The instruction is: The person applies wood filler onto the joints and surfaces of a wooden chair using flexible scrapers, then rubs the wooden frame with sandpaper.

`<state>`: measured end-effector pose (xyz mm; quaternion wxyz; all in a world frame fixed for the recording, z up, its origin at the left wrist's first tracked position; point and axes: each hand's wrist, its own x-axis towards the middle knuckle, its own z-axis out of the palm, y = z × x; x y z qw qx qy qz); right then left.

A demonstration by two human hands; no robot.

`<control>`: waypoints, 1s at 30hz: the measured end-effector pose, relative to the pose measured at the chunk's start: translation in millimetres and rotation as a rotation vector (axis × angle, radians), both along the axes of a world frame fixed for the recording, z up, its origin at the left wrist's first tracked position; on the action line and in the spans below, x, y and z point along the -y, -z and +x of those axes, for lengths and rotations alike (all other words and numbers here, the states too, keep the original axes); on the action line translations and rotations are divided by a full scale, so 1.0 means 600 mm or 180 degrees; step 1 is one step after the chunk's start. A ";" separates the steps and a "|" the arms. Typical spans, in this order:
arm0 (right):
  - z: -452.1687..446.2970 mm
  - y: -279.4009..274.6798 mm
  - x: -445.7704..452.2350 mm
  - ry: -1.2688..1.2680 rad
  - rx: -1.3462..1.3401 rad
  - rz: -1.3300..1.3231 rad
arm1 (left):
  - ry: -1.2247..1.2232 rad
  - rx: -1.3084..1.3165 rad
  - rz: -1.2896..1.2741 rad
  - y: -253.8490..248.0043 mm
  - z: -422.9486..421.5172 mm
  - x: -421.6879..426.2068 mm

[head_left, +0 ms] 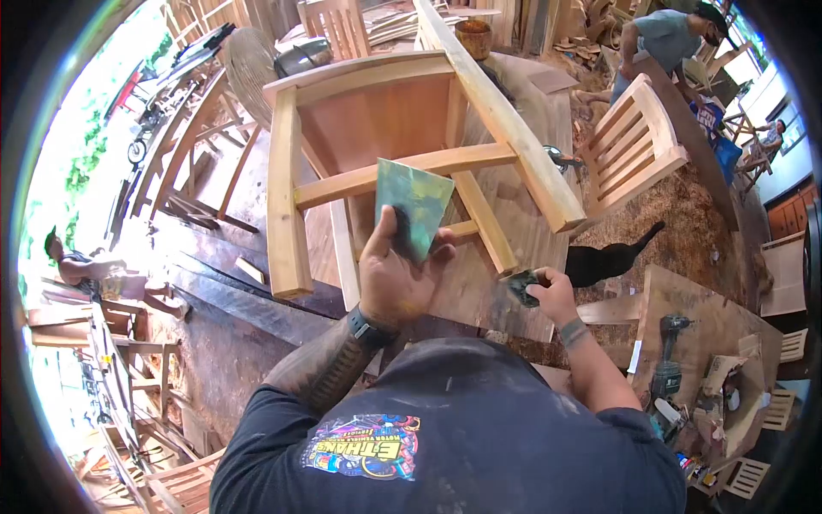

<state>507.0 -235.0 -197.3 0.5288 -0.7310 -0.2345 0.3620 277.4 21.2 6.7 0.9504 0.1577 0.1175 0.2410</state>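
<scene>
My left hand [398, 278] is closed on a flat, four-sided plate [415, 206] with green and yellowish smears, tilted up in front of the chair frame. The thumb lies across its near face. My right hand [555, 295] pinches a small dark thing [522, 289], too blurred to name, close to the end of a chair leg [492, 231]. I cannot tell whether it touches the leg. The wooden chair [377, 107] lies tipped over on a plywood work surface [535, 128], legs toward me.
A slatted chair back [634, 146] stands at right, with a black animal [608, 261] below it. A cordless drill [670, 351] rests on a board at lower right. One person [664, 43] bends over at upper right; another [86, 265] is at far left. More chair frames [193, 146] stand left.
</scene>
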 end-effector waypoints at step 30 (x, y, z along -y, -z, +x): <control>-0.110 -0.441 -0.115 -0.0691 0.3996 0.3144 | -0.0843 0.0577 0.0968 -0.126 0.022 -0.019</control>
